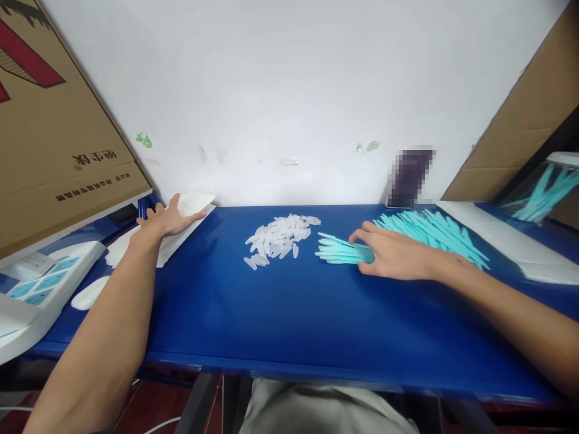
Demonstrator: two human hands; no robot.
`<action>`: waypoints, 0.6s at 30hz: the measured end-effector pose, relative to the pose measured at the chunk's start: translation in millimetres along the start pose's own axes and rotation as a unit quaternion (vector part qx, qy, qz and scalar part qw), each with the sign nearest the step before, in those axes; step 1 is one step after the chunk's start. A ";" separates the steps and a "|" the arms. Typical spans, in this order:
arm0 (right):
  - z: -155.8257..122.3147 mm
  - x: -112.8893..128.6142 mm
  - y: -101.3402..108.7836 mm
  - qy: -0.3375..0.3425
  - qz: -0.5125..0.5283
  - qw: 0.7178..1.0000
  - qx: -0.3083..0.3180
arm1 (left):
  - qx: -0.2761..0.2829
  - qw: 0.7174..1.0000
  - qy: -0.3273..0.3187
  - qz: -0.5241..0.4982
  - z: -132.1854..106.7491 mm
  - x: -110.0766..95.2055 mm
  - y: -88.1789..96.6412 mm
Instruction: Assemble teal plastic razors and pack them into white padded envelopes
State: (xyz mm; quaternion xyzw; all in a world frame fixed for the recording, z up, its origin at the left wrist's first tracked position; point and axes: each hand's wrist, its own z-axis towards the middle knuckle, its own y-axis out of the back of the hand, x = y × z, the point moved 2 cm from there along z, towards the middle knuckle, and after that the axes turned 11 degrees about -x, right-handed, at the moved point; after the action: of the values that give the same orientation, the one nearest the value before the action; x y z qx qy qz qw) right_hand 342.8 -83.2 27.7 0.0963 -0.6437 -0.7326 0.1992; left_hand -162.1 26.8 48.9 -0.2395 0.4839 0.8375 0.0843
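Note:
My right hand [391,250] has its thumb and fingers closed around the right end of a small bundle of thin teal sticks [337,250], which lies low over the blue table. Behind that wrist is a larger loose pile of the same teal sticks [438,232]. At the far left, my left hand [165,220] is spread, fingers apart, on or just above some flat white paper-like sheets or bags [194,204]. Between the two hands lies a heap of small whitish, translucent flat pieces [280,235]; what they are I cannot tell.
The blue table [271,325] meets a white wall [271,90]. Left are a cardboard box [58,138], a white device with blue panels [58,277] and a white mouse-like object [90,293]. Right are a blurred dark upright object [409,178], a white strip [506,247] and a clear container [543,190] of teal sticks.

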 end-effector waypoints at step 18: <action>-5.3 8.6 -1.6 0.016 -0.067 0.998 0.001 | -0.212 0.971 -0.112 -0.011 -34.2 -83.9 33.2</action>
State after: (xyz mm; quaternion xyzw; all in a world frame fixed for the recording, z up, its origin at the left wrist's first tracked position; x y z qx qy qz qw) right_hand 336.9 -91.4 26.3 0.1510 -0.6334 -0.7419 0.1601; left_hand -90.4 -11.9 100.7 -0.1623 0.2799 0.9415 0.0942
